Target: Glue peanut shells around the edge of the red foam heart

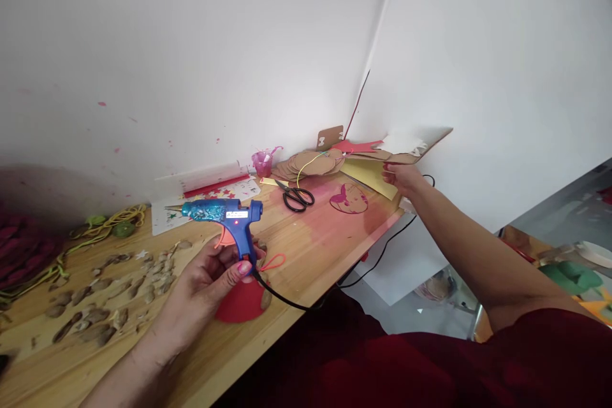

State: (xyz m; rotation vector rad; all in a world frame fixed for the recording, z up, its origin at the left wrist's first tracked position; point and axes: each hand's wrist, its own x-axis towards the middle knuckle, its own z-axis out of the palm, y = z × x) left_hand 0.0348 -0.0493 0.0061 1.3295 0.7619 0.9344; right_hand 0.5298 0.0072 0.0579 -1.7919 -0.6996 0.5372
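Observation:
My left hand [201, 287] is closed around the handle of a blue hot glue gun [241, 236], its nozzle pointing left and a small red light glowing on its side. Below the gun lies a red round piece [241, 301] with an orange loop [275, 261], partly covered by my hand. At the far right end of the table, my right hand [401, 178] has its fingers closed at the edge of a cardboard sheet [421, 152], just above yellow paper [370, 175]. The fingertips are partly hidden there.
Black-handled scissors [296, 199], cardboard discs [308, 164] and a pink-stained cup [262, 163] stand towards the wall. Peanut-like shells [95, 315] and yellow-green string [122, 220] are spread at left. A black cord [382, 252] hangs past the table's front edge.

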